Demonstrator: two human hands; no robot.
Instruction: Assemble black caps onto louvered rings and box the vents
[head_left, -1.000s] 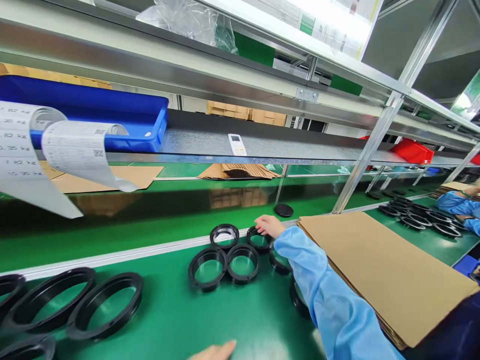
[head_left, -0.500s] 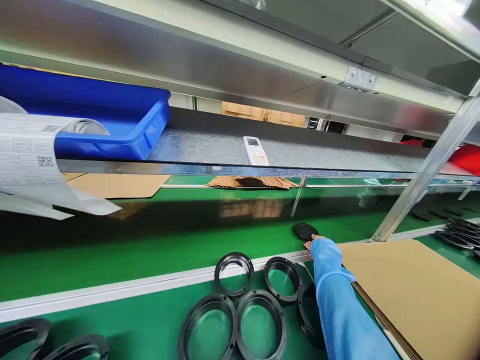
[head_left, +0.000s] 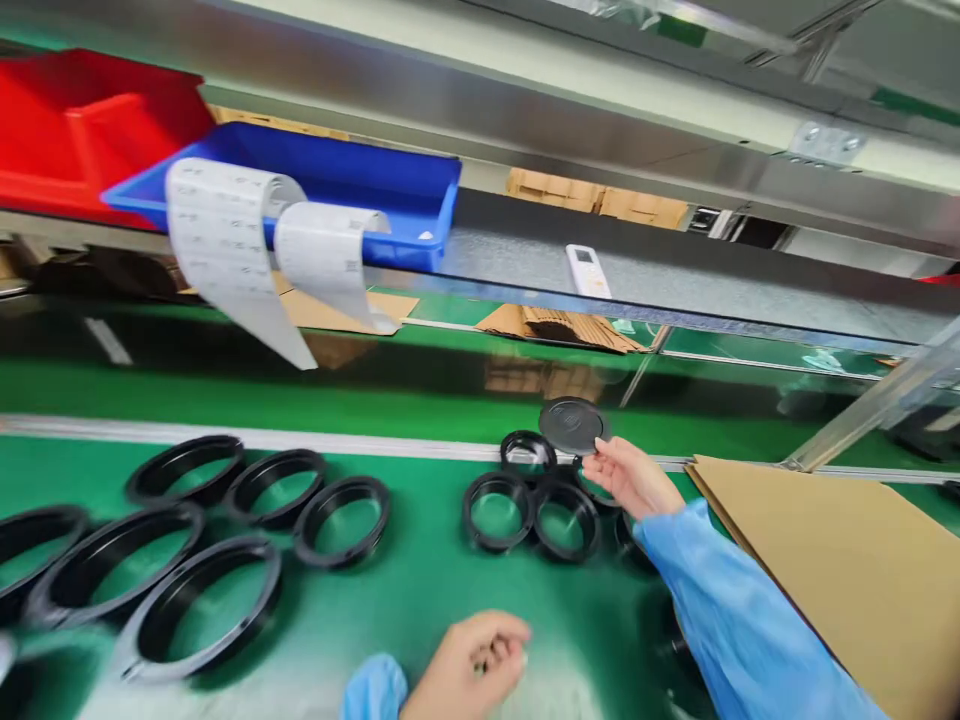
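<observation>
My right hand (head_left: 628, 476), in a blue sleeve, holds a flat round black disc (head_left: 573, 425) by its lower edge, lifted over a cluster of small black rings (head_left: 498, 507) on the green table (head_left: 420, 600). My left hand (head_left: 466, 667) hovers low at the near edge with its fingers curled; whether it holds anything small is unclear. Several larger black rings (head_left: 196, 608) lie to the left of it.
A stack of brown cardboard sheets (head_left: 840, 560) lies at the right. Behind the table runs a green conveyor (head_left: 375, 390). The shelf above carries a blue bin (head_left: 352, 195) with hanging paper strips (head_left: 225, 250), a red bin (head_left: 82, 120) and a white remote (head_left: 586, 271).
My right hand reached past the small rings to the black disc on the conveyor, picked it up and brought it back. The view has swung left, showing the red bin and more large rings.
</observation>
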